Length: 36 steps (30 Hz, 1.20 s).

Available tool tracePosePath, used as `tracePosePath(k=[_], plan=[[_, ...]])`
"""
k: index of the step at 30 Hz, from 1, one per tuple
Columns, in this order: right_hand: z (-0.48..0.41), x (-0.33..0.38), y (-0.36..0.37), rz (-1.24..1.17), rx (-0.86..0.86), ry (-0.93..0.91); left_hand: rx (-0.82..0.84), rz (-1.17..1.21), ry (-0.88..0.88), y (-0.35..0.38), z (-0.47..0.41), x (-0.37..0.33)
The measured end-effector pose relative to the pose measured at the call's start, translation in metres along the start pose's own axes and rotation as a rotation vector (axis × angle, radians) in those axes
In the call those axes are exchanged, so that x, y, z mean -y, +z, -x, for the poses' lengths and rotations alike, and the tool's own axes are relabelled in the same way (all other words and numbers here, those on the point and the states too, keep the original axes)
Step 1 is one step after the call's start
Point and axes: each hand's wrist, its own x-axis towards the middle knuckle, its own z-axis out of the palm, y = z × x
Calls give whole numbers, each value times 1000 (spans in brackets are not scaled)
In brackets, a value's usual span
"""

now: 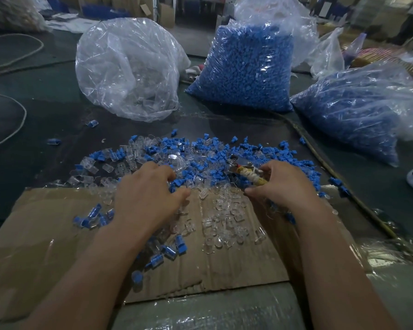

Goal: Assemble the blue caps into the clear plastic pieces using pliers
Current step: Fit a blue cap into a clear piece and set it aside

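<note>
I'm gripping the wrapped-handle pliers (246, 173) in my right hand (284, 184). My left hand (150, 186) is curling over the mixed pile of ribbed blue caps (200, 148) and glossy clear plastic pieces (224, 217) at the far edge of the cardboard (57, 234), and I can't tell if it's pinching one. Risk I'm flagging: these small, slick parts slipping out of my fingers, or cracking if I'm over-squeezing the pliers.

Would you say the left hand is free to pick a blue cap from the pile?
Probably yes: the left hand sits over the pile with blue caps uncovered right beside it; whether it holds one I cannot tell. The pliers are in the right hand.
</note>
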Motion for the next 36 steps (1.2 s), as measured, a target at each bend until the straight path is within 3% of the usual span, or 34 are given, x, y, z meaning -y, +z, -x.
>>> tracePosePath(k=[12, 19, 29, 33, 36], plan=[[2, 3, 1, 68, 58, -19, -27, -87, 56, 1, 1, -8], [4, 4, 1, 85, 91, -31, 71, 175, 123, 0, 1, -7], [7, 5, 0, 23, 71, -74, -37, 393, 162, -1, 3, -8], [16, 20, -7, -229, -174, -325, -20, 445, 201, -2, 4, -9], [28, 40, -6, -358, -56, -477, -21, 477, 251, -3, 5, -13]])
